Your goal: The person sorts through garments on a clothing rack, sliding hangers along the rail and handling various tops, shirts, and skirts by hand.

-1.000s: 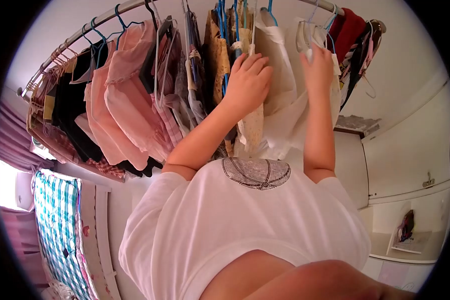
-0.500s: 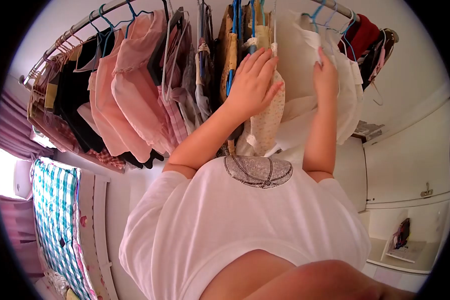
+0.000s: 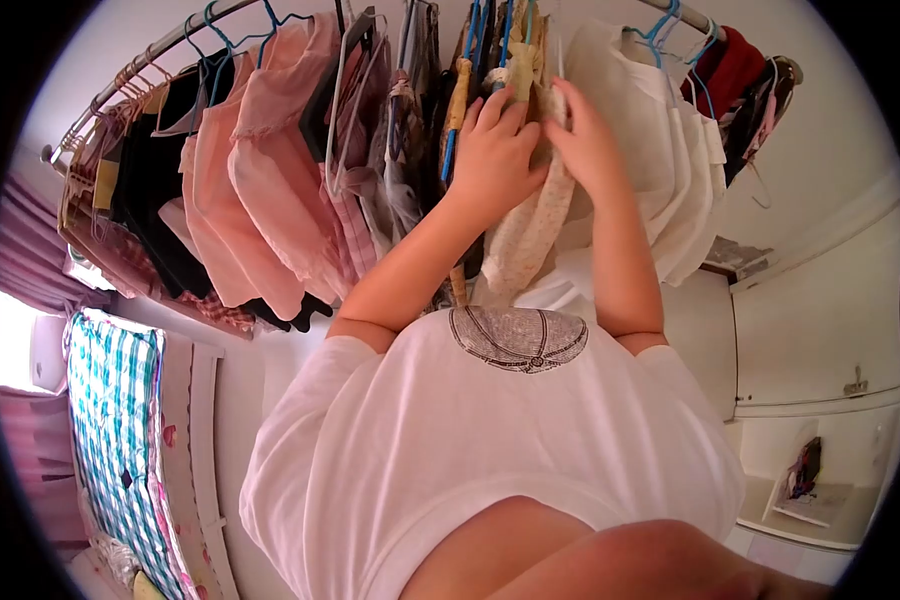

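Note:
A cream garment with small speckles (image 3: 525, 235) hangs from the rack in front of me. My right hand (image 3: 585, 145) has its fingers around the upper right edge of this garment. On the other side, my left hand (image 3: 497, 150) rests with fingers apart against the upper front of the garments, close to a pale yellow one (image 3: 523, 70). Blue hangers (image 3: 450, 155) stick out just left of it. White garments (image 3: 635, 160) hang to the right of my right hand, on blue hangers (image 3: 660, 35). Both palms are turned away from view.
The curved metal rail (image 3: 175, 38) carries pink blouses (image 3: 280, 160), grey and black clothes, and a dark red garment (image 3: 725, 70) at the right end. A checked quilt (image 3: 115, 420) lies at lower left beside purple curtains (image 3: 40, 240). White cabinets (image 3: 820, 320) stand at right.
My right hand has moved left from the white garments to the cream speckled garment. My left hand has shifted slightly left and down. The cream garment is now gathered narrower.

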`<state>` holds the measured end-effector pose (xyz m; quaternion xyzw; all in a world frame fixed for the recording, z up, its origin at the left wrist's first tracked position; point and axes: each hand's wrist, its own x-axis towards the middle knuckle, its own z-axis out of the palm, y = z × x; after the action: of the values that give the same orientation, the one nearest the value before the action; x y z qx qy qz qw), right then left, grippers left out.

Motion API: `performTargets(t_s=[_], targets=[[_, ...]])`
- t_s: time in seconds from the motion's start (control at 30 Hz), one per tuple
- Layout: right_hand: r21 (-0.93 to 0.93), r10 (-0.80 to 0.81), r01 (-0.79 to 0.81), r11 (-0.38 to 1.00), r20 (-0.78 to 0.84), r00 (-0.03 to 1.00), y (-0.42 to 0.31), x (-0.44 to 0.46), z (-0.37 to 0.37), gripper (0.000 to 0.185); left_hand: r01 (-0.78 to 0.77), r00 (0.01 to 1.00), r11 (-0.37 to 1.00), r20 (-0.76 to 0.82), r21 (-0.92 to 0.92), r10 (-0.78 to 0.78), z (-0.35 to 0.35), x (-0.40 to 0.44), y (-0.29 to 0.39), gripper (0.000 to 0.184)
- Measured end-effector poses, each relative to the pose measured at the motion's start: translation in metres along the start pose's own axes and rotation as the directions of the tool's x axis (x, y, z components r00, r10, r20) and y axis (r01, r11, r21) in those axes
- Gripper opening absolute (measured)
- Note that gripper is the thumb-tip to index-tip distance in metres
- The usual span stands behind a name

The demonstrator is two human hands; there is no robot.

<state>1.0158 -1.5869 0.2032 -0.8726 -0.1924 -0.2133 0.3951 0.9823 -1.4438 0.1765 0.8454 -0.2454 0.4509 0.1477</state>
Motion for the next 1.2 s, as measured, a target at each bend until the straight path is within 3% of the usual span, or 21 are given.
performTargets(t_s=[0.07,0.17,0.33,0.4,0.43,0.53,0.63,0.7,0.8,0.9,1.0,1.03,1.13,1.2], targets=[[0.023,0.094,-0.093,0.995,-0.064,0.993,0.007,-0.001,-0.009,0.046,0.007,1.000,0.999,-0.014,-0.049,-0.008,0.003,-0.001,-0.001,0.028],[0.055,0.220,-0.215,0.975,-0.100,0.970,0.019,-0.003,-0.026,0.042,0.017,0.999,0.999,0.037,0.037,-0.018,0.004,-0.002,-0.004,0.023],[-0.086,0.074,-0.107,0.991,-0.319,0.945,0.064,-0.009,-0.056,0.034,-0.001,0.994,0.998,0.111,0.066,-0.006,0.011,-0.003,-0.005,0.016],[-0.240,-0.006,-0.097,0.966,-0.394,0.919,0.073,-0.011,-0.069,0.037,-0.025,1.000,1.000,0.013,-0.013,0.025,0.017,-0.002,-0.006,0.017],[-0.151,0.080,-0.152,0.977,-0.401,0.913,0.071,-0.013,-0.074,0.033,-0.038,0.999,0.998,-0.036,-0.051,0.036,0.019,-0.002,-0.007,0.018],[-0.571,-0.103,-0.203,0.796,-0.459,0.883,0.044,-0.020,-0.073,0.033,-0.072,0.995,0.995,-0.067,-0.072,0.068,0.015,-0.003,-0.006,0.023],[-0.507,-0.275,0.052,0.860,-0.376,0.885,0.003,-0.017,-0.049,0.032,-0.151,0.987,0.981,-0.067,-0.126,0.143,0.003,-0.003,0.005,0.028],[-0.389,-0.297,0.189,0.901,-0.237,0.925,-0.008,-0.008,-0.021,0.033,-0.135,0.990,0.981,-0.059,-0.138,0.128,0.000,-0.003,0.007,0.031],[-0.179,-0.084,0.065,0.982,-0.101,0.991,-0.003,0.010,0.015,0.038,-0.080,0.994,0.986,-0.089,-0.148,0.067,0.000,-0.006,0.001,0.036],[-0.157,-0.054,0.039,0.987,-0.092,0.994,0.013,0.024,0.025,0.043,-0.006,0.989,0.972,-0.144,-0.235,-0.029,0.000,-0.011,-0.005,0.042],[-0.097,0.005,-0.028,0.995,-0.226,0.974,0.026,0.027,0.018,0.043,0.076,0.985,0.960,-0.131,-0.269,-0.115,-0.008,-0.015,-0.005,0.051],[-0.118,0.132,-0.151,0.982,-0.152,0.979,0.011,0.023,0.001,0.042,0.092,0.987,0.964,-0.106,-0.248,-0.122,-0.009,-0.016,-0.006,0.051],[-0.214,0.247,-0.298,0.930,-0.236,0.940,0.011,0.017,-0.027,0.040,0.085,0.992,0.972,-0.071,-0.218,-0.102,-0.008,-0.017,-0.009,0.051],[-0.339,0.098,-0.218,0.915,-0.339,0.936,0.047,0.019,-0.041,0.039,0.097,0.990,0.952,-0.069,-0.292,-0.122,-0.003,-0.016,-0.009,0.049]])
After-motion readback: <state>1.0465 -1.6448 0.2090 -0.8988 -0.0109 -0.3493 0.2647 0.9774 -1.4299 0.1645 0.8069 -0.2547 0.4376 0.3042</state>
